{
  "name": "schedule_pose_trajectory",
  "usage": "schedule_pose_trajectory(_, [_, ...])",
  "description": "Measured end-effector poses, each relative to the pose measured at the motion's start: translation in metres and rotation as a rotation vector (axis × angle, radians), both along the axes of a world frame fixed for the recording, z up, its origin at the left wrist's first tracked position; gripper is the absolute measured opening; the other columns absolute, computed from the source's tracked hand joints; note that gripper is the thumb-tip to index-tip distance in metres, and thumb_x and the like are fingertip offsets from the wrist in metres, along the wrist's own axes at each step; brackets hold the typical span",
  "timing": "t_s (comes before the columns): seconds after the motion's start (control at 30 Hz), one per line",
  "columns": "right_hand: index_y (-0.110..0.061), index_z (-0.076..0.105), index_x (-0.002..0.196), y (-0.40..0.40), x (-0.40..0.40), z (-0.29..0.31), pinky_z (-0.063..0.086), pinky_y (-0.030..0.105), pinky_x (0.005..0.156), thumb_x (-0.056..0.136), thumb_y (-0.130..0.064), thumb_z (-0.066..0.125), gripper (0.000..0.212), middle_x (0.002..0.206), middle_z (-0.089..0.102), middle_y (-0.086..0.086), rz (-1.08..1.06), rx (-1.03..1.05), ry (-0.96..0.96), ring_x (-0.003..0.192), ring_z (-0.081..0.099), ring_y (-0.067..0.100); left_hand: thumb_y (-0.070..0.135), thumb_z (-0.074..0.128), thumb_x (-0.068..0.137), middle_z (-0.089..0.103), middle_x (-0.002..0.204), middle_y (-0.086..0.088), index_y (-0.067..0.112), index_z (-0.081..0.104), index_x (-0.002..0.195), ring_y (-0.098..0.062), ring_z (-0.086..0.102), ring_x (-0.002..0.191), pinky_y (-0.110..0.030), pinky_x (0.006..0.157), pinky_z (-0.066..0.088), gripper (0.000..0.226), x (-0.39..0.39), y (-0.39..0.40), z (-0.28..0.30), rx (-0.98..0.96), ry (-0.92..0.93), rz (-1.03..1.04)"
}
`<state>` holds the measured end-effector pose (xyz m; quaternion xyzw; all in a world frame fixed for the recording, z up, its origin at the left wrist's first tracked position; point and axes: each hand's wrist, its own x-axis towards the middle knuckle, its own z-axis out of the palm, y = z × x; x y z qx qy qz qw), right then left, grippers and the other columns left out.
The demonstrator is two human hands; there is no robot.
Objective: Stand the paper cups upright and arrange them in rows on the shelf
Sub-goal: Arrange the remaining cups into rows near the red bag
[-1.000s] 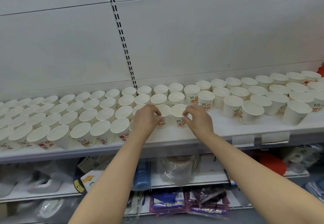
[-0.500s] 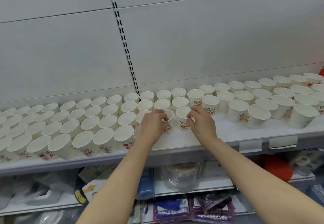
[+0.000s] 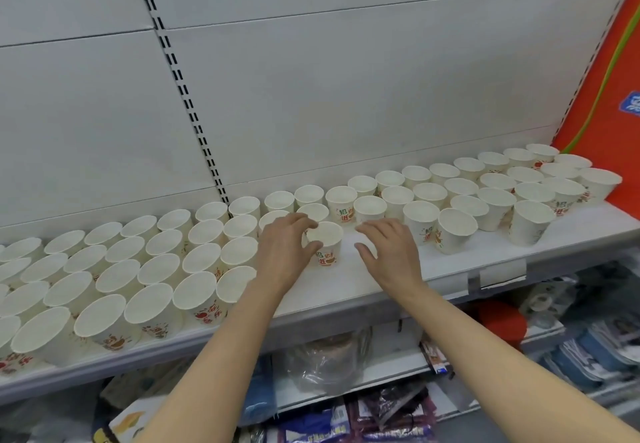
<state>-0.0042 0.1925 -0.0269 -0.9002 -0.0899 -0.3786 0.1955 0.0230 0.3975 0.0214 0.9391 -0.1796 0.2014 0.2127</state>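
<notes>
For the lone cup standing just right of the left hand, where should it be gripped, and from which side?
Grip the lone cup around its upper wall just below the rim, coming from the open front-right, where bare shelf shows. It stands upright and flares upward; cups crowd behind it, and the left hand already holds its left side.

White paper cups (image 3: 325, 243) all along the pale grey shelf (image 3: 398, 280), cream-white inside, red-and-green lettering with orange splashes on their sides. Grey-white back panel (image 3: 311, 96) behind, crossed by a strip of black slots (image 3: 180, 86). Off right, a bright orange-red board (image 3: 609, 96) with a green stripe and blue badge.
</notes>
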Motion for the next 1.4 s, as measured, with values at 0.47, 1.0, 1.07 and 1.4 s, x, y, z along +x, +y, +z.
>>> schedule_pose_trajectory(0.47, [-0.012,0.072,0.104,-0.189,-0.028,-0.009,0.036,0.027,0.086,0.072,-0.008,0.081,0.034,0.099,0.070,0.002,-0.128,0.065,0.047,0.097,0.046,0.020,0.030,0.065,0.088,0.064,0.114,-0.001,0.024,0.066,0.116,-0.024,0.051,0.105,-0.036,0.084,0.043,0.029,0.030,-0.199,-0.016,0.143,0.136,-0.267])
schedule_pose_trajectory(1.0, [-0.011,0.074,0.082,-0.134,-0.025,0.007,0.045,0.017,0.084,0.070,-0.003,0.081,0.016,0.089,0.071,-0.003,0.328,0.207,0.163,0.091,0.060,0.012,0.035,0.071,0.083,0.065,0.087,0.016,0.029,0.070,0.085,-0.004,0.056,0.083,-0.023,0.068,0.041,0.006,-0.054,-0.051,0.005,-0.299,0.134,-0.060])
schedule_pose_trajectory(1.07, [-0.012,0.074,0.083,-0.109,-0.023,0.012,0.046,0.019,0.083,0.071,-0.006,0.082,0.015,0.089,0.071,-0.002,0.414,0.197,0.192,0.093,0.060,0.012,0.034,0.072,0.083,0.065,0.087,0.016,0.030,0.070,0.083,-0.005,0.057,0.083,-0.023,0.068,0.040,0.004,-0.066,-0.022,0.005,-0.305,0.135,0.014])
schedule_pose_trajectory(1.4, [-0.017,0.072,0.075,-0.026,-0.003,0.013,0.048,0.036,0.089,0.071,-0.022,0.083,0.012,0.092,0.069,-0.005,0.605,0.207,0.359,0.101,0.061,0.013,0.040,0.069,0.083,0.062,0.086,0.015,0.032,0.065,0.079,-0.009,0.054,0.086,-0.033,0.069,0.047,0.010,-0.080,0.038,-0.007,-0.053,0.145,0.271])
